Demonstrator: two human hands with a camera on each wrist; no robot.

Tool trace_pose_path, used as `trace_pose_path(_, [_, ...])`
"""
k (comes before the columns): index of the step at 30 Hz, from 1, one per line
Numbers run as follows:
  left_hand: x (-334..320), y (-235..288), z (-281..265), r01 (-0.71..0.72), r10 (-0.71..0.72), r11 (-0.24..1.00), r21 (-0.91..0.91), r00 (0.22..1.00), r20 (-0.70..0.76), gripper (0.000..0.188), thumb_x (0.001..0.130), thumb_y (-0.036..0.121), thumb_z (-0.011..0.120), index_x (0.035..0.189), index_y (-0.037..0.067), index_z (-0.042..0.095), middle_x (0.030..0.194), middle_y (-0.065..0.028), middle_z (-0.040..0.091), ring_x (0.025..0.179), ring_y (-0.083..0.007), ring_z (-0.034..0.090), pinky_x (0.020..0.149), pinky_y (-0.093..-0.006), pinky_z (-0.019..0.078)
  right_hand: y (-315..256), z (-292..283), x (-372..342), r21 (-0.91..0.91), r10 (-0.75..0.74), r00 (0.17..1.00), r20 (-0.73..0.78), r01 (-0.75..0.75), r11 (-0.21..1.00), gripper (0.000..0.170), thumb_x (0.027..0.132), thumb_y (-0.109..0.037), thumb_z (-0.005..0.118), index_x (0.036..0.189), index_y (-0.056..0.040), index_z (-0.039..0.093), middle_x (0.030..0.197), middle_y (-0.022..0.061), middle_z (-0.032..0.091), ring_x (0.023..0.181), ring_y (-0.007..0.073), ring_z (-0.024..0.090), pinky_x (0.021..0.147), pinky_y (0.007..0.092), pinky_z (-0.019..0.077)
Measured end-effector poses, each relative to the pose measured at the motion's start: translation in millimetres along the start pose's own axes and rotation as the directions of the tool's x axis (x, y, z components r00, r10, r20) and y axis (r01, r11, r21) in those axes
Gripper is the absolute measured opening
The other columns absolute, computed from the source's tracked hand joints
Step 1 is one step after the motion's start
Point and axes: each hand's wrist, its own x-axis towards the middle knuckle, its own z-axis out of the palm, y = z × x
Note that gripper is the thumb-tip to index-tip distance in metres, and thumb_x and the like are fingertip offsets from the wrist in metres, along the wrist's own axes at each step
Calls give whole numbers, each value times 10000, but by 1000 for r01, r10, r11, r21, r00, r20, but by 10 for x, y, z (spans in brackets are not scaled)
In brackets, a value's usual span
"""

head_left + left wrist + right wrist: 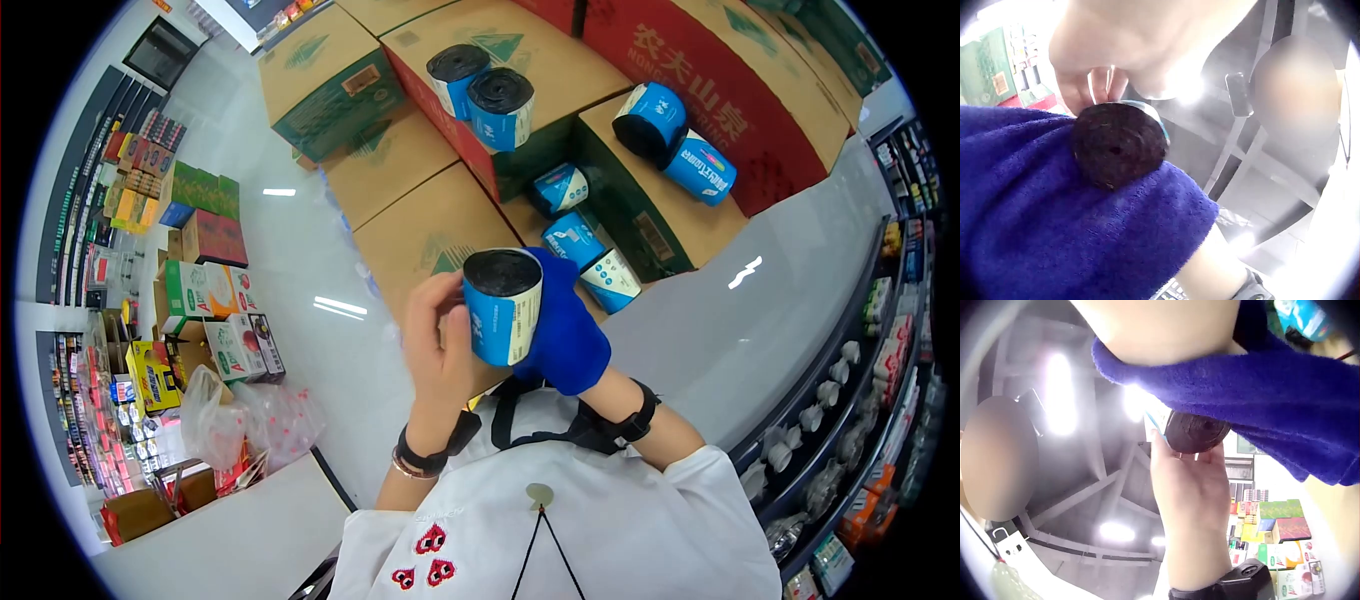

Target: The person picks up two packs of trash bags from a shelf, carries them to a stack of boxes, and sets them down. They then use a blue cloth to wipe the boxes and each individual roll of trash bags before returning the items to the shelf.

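Observation:
A roll of black garbage bags (503, 312) with a blue and white label stands upright in front of the chest. My left hand (440, 335) grips it from the left side, thumb and fingers bent round the label. A blue towelling cloth (572, 335) covers my right hand, hiding its fingers, and presses against the roll's other side. In the left wrist view the roll's dark coiled end (1119, 147) lies against the cloth's folds. From the right wrist, the left hand's fingers (1200, 456) show around the roll's underside.
More bag rolls lie on cardboard cartons ahead: a pair (500, 105) at the back, another pair (700, 168) to the right, and several (575, 240) just beyond the cloth. Red and green water cartons (690, 90) surround them. Shelves (850, 400) line the right; boxes (225, 300) stand left.

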Motion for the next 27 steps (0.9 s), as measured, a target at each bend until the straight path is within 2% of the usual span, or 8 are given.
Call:
trace_pose_path(3, [-32, 90, 190, -89, 91, 963, -253, 996, -3, 651, 881, 190, 745, 1389, -65, 428, 1326, -176, 523, 1230, -265, 528, 1063, -389, 414, 8, 15, 26, 1, 4, 1000, 31, -4, 1000, 724, 802, -183, 785, 1403, -32, 411, 1320, 165, 527, 1248, 306, 524, 1059, 395, 410])
trace_pose_path(8, [-91, 175, 219, -34, 34, 999, 0, 999, -37, 761, 834, 231, 804, 1415, -44, 396, 1312, -171, 543, 1217, -265, 551, 1059, -383, 428, 217, 57, 16, -226, -173, 984, -49, 158, 961, 559, 854, -221, 739, 1316, -30, 489, 1263, 163, 544, 1175, 310, 546, 1000, 396, 433])
trace_pose_path(10, [-83, 144, 45, 161, -102, 916, -367, 979, 174, 753, 833, 227, 807, 1417, -20, 402, 1309, -174, 550, 1216, -256, 557, 1055, -372, 437, 226, -14, 7, -336, -240, 969, -59, 207, 919, 495, 875, -222, 718, 1286, -34, 516, 1251, 159, 551, 1153, 309, 554, 983, 395, 440])
trace_pose_path(14, [-101, 60, -12, 124, 13, 749, -650, 979, 202, 706, 886, 211, 735, 1425, -6, 334, 1377, -163, 516, 1288, -267, 510, 1090, -397, 413, 172, -75, 25, -149, 99, 994, -47, -105, 983, 448, 863, -156, 708, 1272, -62, 553, 1241, 129, 577, 1134, 272, 578, 979, 373, 448])
trace_pose_path(18, [22, -80, 31, -219, 185, 951, 217, 969, 164, 592, 948, 70, 563, 1470, -40, 304, 1421, -235, 467, 1328, -330, 467, 1128, -426, 352, -50, 32, 85, 141, -136, 986, -97, 149, 979, 535, 835, -146, 726, 1328, -41, 545, 1222, 119, 610, 1171, 266, 581, 1047, 363, 420])
trace_pose_path(21, [-115, -116, 253, 14, 6, 987, -160, 992, 123, 661, 937, 109, 617, 1488, -61, 295, 1423, -237, 463, 1308, -341, 484, 1119, -415, 360, 49, 85, 63, 36, -144, 977, -154, 151, 988, 510, 863, -131, 690, 1336, -33, 526, 1257, 126, 608, 1208, 257, 583, 1064, 366, 420])
trace_pose_path(24, [-194, 31, 304, -130, 123, 990, 53, 985, 125, 718, 929, 163, 662, 1496, -65, 286, 1412, -233, 477, 1294, -345, 496, 1120, -423, 357, 115, 59, -6, 67, -60, 997, -50, 64, 996, 290, 1026, -175, 532, 1273, -23, 517, 1339, 145, 602, 1253, 241, 588, 1060, 365, 458])
trace_pose_path(27, [-207, 24, 224, 1, 37, 979, -202, 982, 183, 731, 945, 205, 672, 1511, -42, 281, 1424, -182, 487, 1274, -293, 520, 1093, -394, 391, 393, 46, 4, 270, 79, 996, -49, -63, 961, 332, 1019, -240, 543, 1276, -32, 510, 1308, 148, 601, 1193, 256, 595, 1022, 359, 465])
